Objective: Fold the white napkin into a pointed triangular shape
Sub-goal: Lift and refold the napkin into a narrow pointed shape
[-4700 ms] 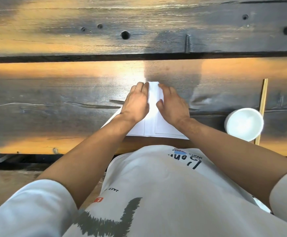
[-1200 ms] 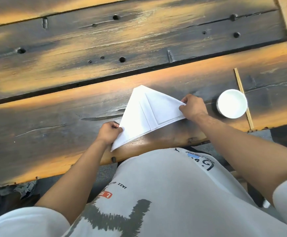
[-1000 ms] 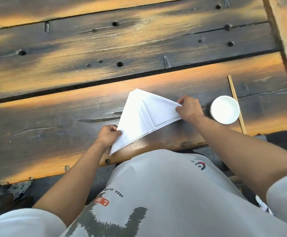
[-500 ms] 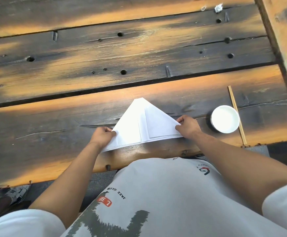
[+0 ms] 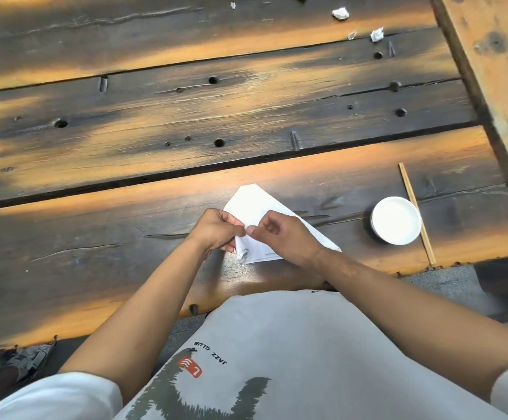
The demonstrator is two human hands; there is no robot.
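The white napkin (image 5: 254, 201) lies on the dark wooden table (image 5: 186, 122) near its front edge, folded to a blunt point that aims away from me. My left hand (image 5: 217, 230) and my right hand (image 5: 283, 234) meet over its middle, fingertips almost touching. Both pinch a napkin layer there with curled fingers. The hands cover much of the napkin; its near edge shows below them and its right corner sticks out past my right wrist.
A small white bowl (image 5: 396, 220) stands to the right of the napkin, with a pair of wooden chopsticks (image 5: 416, 213) lying just beyond it. Crumpled paper scraps (image 5: 340, 13) sit at the far right. A lighter wooden beam (image 5: 495, 71) borders the table's right side.
Half a second ago each hand held one outer corner of the spread triangle. Now both hands have come together over its middle, bringing the left corner inward.
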